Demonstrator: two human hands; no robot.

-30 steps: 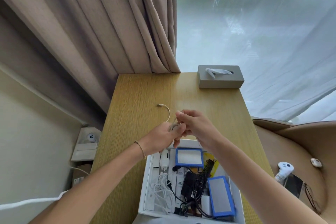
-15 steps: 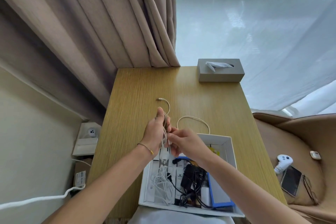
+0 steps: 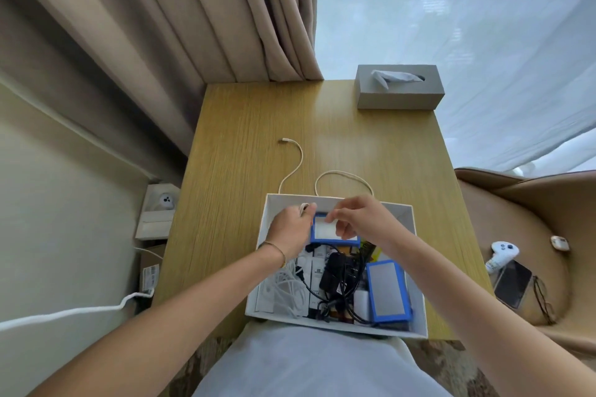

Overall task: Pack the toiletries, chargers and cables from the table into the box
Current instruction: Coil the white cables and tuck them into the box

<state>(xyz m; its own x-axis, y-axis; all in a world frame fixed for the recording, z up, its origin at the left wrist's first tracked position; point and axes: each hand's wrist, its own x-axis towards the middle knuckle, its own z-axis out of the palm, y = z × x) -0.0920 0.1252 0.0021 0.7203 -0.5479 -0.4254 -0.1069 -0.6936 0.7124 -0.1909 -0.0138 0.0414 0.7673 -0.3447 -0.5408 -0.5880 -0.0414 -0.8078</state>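
With the left hand (image 3: 292, 229) pinching the gathered turns of the white cable (image 3: 298, 167) over the box (image 3: 416, 267) and the right hand (image 3: 361, 219) curled, its hold unclear, draw in the slack trailing across the table (image 3: 245, 138) before lowering the coil inside.

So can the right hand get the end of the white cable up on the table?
Probably yes. The cable end lies on bare table beyond the box, nothing blocks it, though the right hand seems busy with the cable.
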